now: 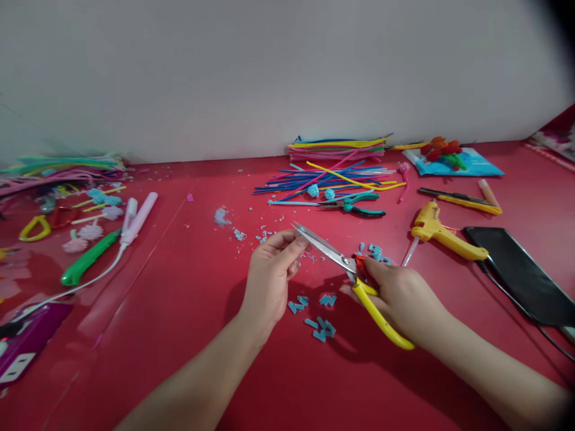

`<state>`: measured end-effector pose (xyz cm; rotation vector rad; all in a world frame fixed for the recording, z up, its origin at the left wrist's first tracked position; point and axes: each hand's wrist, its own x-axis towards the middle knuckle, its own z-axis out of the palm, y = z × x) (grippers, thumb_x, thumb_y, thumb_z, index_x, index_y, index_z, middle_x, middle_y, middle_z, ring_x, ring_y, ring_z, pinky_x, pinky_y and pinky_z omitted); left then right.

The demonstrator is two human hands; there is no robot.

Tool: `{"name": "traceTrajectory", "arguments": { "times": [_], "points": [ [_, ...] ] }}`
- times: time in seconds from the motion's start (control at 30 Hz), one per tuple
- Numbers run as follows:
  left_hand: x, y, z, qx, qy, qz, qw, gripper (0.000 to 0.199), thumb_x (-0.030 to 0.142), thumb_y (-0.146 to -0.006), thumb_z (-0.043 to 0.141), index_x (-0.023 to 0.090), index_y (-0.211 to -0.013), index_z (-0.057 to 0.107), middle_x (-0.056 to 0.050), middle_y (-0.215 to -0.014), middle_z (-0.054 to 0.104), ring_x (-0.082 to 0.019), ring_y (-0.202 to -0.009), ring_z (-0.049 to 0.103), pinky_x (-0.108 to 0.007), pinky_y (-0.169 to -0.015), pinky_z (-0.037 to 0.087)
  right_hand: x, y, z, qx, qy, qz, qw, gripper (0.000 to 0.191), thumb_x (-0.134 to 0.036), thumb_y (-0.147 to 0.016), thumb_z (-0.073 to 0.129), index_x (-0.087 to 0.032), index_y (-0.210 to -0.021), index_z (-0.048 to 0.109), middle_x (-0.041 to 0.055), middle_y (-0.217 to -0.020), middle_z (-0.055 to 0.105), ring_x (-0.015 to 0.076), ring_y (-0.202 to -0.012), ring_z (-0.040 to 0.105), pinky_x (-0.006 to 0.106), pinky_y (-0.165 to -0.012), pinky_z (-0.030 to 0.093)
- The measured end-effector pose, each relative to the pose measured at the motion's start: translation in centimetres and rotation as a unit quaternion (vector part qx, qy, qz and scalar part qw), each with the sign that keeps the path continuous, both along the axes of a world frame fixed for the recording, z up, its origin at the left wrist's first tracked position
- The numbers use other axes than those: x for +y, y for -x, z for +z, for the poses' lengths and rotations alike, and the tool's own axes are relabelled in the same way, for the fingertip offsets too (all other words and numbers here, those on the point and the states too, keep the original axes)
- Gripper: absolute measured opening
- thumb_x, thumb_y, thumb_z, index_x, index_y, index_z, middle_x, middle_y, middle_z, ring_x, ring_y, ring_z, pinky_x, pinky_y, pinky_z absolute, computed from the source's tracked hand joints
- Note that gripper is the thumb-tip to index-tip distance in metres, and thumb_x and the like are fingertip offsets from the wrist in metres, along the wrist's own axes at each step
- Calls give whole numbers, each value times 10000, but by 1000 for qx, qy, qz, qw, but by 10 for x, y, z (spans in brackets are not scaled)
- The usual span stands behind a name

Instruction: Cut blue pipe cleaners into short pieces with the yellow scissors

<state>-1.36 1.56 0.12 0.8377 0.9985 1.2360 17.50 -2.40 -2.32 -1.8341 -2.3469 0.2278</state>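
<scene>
My right hand (402, 293) grips a pair of scissors (330, 251) by their yellow and red handles. The blades point up and left, slightly parted, with their tips at the fingers of my left hand (274, 263). Thumb and fingertips of that hand are pinched together; whatever small piece they hold is too hidden to name. Below the hands lie short blue cut pieces (324, 329) in small groups, and more blue pieces (375, 251) lie beyond my right hand. Blue fluff trimmings (239, 234) are scattered past my left hand.
Pliers (350, 205) lie beside loose pipe cleaners (323, 179) at the back. To the right are a yellow glue gun (433, 230), a cutter knife (462, 200) and a black phone (521, 269). On the left are a pink hair straightener (139, 218), a green-handled tool (90, 258) and a purple box (33, 341).
</scene>
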Motion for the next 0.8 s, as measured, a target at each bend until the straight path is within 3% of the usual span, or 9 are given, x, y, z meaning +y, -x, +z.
{"name": "traceTrajectory", "arguments": {
  "times": [0.23,0.47,0.8],
  "points": [
    [1,1,-1,14,0,-1,1000,82,226,-664,632,159,-674,585,56,-479,412,-33,-408,297,-170,-358,163,0,-1,1,-2,7,-4,1000,345,-539,-774,365,-208,-677,372,-1,-513,517,122,-447,474,239,-447,169],
    [3,5,-2,103,-56,35,992,70,193,-654,631,161,-707,599,37,-612,521,-28,-433,314,-176,-382,207,1,-2,0,-37,-5,-4,999,334,-535,-775,357,-214,-684,347,-9,-508,510,130,-426,465,242,-439,154],
    [4,5,-3,74,-41,-3,996,62,209,-671,622,164,-707,599,45,-571,486,-26,-427,318,-170,-372,189,2,-2,5,-23,19,-3,1000,342,-556,-754,380,-218,-708,374,-4,-551,533,153,-486,505,245,-461,186]
  ]
}}
